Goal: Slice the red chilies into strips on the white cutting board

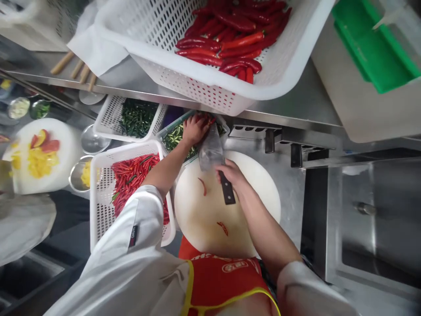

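My right hand (232, 173) is wrapped around the dark riveted handle of a cleaver (211, 151). Its broad blade tilts away over the far edge of a round white cutting board (259, 180) and reaches a container (174, 127) of cut green chilies. At the blade's far end, my left hand (196, 128) has its fingers bent over chopped red chilies (210, 119); the fingertips are partly hidden. A curved red chili piece (202, 186) and a split red chili piece (222, 228) lie on the board.
A large white basket (197, 70) of long red chilies overhangs the far shelf. Left stand a basket (98, 215) of small red chilies and one of green chilies (136, 117). A knife rack (269, 134) and sink (365, 237) lie right. Another board (69, 145) bears cut fruit.
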`<act>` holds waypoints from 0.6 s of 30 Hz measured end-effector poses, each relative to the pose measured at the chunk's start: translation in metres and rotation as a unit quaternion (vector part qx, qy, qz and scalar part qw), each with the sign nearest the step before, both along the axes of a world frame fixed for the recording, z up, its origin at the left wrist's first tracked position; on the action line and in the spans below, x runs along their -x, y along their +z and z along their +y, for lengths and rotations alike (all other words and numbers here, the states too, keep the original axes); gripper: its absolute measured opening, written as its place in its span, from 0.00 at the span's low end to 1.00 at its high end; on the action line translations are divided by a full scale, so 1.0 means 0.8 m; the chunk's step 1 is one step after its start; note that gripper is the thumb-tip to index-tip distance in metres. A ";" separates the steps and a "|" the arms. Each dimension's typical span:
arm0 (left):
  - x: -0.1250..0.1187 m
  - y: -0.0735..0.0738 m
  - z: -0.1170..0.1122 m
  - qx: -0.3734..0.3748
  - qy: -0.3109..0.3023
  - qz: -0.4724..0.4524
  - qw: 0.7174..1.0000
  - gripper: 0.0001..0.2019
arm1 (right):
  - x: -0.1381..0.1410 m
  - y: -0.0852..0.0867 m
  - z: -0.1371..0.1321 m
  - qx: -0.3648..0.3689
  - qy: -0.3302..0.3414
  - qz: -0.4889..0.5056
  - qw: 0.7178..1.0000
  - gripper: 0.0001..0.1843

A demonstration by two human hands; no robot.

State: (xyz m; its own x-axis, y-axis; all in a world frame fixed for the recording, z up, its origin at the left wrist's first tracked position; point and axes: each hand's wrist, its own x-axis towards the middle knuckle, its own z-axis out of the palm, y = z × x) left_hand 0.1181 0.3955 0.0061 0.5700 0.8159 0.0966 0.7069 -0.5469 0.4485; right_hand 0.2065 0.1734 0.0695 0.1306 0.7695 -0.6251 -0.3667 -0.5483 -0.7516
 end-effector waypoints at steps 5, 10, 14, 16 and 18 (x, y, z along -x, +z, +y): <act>0.006 -0.009 0.001 -0.003 -0.012 0.019 1.000 0.26 | -0.030 -0.012 -0.123 0.040 0.052 0.011 0.998 0.12; 0.018 0.012 -0.041 -0.006 -0.028 -0.003 1.000 0.23 | -0.046 -0.025 -0.252 0.084 0.052 0.001 0.995 0.14; 0.058 0.039 -0.123 0.027 -0.107 0.041 0.993 0.17 | -0.047 -0.036 -0.341 0.086 0.051 -0.002 0.995 0.14; 0.087 0.046 -0.179 0.056 -0.162 0.096 0.981 0.15 | -0.044 -0.043 -0.374 0.084 0.050 0.002 0.995 0.15; 0.115 0.046 -0.236 0.051 -0.181 0.140 0.972 0.13 | -0.037 -0.050 -0.395 0.084 0.040 -0.010 0.996 0.17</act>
